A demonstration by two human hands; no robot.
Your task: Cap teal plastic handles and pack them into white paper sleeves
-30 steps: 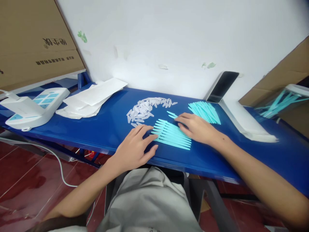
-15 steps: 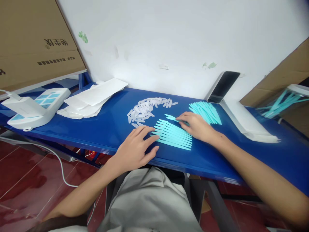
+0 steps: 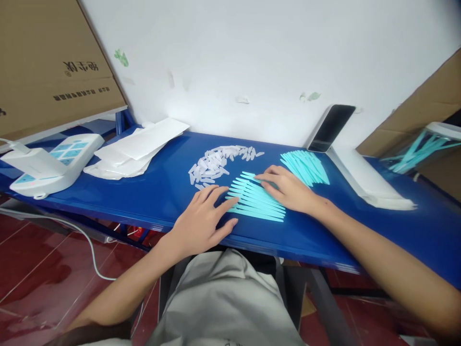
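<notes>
A row of turquoise plastic sticks (image 3: pixel 255 199) lies side by side near the front of the blue table (image 3: pixel 154 187). My left hand (image 3: pixel 201 223) rests flat and open, fingertips touching the left ends of that row. My right hand (image 3: pixel 286 188) lies on the row's far right part, fingers stretched over a stick at its top edge. A second pile of turquoise sticks (image 3: pixel 305 166) sits behind my right hand. A heap of small clear plastic caps (image 3: pixel 216 163) lies behind my left hand.
White bags (image 3: pixel 135 146) lie at the back left, beside a white power strip (image 3: pixel 50 163). A phone (image 3: pixel 329 127) leans on the wall over a white slab (image 3: pixel 365 180). Cardboard boxes (image 3: pixel 54 62) stand at both sides; a clear bin of sticks (image 3: pixel 421 149) is at right.
My right hand slid one loose stick from behind the row down against its top edge. My left hand stayed in place.
</notes>
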